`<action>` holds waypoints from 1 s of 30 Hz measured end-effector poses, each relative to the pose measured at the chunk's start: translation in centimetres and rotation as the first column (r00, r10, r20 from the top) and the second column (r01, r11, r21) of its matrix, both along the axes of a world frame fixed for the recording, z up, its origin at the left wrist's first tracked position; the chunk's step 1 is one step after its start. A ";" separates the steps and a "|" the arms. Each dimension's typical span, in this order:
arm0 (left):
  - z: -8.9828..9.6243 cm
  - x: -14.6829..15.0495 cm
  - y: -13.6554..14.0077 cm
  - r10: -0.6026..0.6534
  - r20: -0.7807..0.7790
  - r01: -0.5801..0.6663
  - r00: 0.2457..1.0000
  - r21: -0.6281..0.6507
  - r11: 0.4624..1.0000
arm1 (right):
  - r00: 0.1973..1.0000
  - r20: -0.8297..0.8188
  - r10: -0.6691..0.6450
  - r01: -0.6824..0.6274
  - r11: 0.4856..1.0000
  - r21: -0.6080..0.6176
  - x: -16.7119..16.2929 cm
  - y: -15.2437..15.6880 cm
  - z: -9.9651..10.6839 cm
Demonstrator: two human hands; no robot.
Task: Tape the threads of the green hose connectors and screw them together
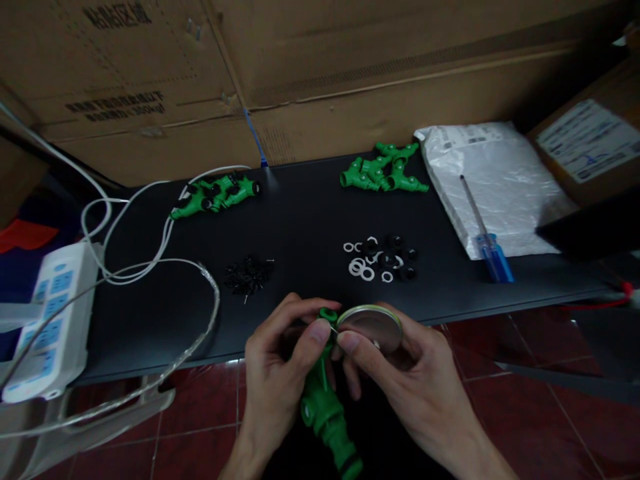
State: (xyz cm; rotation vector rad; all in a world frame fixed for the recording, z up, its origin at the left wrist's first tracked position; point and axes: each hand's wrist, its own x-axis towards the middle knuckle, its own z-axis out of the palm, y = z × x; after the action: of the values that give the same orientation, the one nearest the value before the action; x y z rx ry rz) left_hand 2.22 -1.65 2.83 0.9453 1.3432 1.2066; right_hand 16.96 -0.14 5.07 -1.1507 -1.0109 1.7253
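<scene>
My left hand is closed around the upper end of a green plastic hose fitting. Its branched body hangs down toward me, a black ring near the lower end. A shallow round metal lid is gripped in my right hand, its inner side tilted up. Between my two thumb tips, at the fitting's upper opening, shows a thin pale pin-like piece; I cannot tell which hand grips it. Ahead on the black table lie white and black rings and a heap of small black parts.
Green fittings stand in two groups, one at the back left and one at the back right. A blue-handled screwdriver rests on a white plastic package. Cables loop near a power strip. Cardboard boxes wall the back.
</scene>
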 end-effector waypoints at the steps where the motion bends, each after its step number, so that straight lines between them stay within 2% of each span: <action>1: 0.0 0.0 0.0 0.011 -0.015 -0.011 1.000 -0.002 1.000 | 1.000 0.018 0.005 -0.005 1.000 0.004 0.0 0.1 0.0; 4: -0.1 0.0 0.1 0.072 -0.003 -0.072 0.997 -0.093 0.993 | 0.996 0.076 0.047 -0.047 0.999 -0.004 0.7 0.2 -0.4; 7: -0.7 -0.2 0.6 0.117 0.009 -0.115 0.993 -0.158 0.981 | 0.992 0.066 0.107 -0.106 0.994 -0.019 2.0 -0.1 -1.1; 11: -2.2 -0.4 1.7 0.102 -0.061 -0.108 0.993 -0.118 0.987 | 0.964 -0.162 0.211 -0.226 0.971 -0.079 3.3 -1.0 -2.3; 14: -3.4 -0.2 2.6 0.122 -0.140 -0.132 0.983 -0.066 0.989 | 0.922 -0.280 0.267 -0.293 0.955 -0.052 3.3 -1.4 -3.3; 21: -5.2 0.6 3.8 0.079 -0.144 -0.089 0.986 -0.062 0.994 | 0.961 -0.215 0.171 -0.166 0.985 0.045 3.2 -0.8 -6.1; 25: -5.5 0.4 4.3 0.011 -0.141 -0.020 0.990 -0.069 0.997 | 0.952 -0.266 0.150 -0.148 0.989 0.028 4.2 -0.6 -7.2; 30: -5.2 -0.4 4.9 -0.087 -0.001 0.085 0.996 -0.158 0.984 | 0.914 -0.382 0.136 -0.141 0.990 0.014 5.1 -0.1 -7.8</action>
State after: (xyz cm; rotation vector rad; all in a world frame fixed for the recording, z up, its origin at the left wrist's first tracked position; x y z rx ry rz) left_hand 1.86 3.25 -2.32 0.8864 1.3689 1.0163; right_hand 22.05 -0.23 -2.75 -0.7197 -0.8523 1.9750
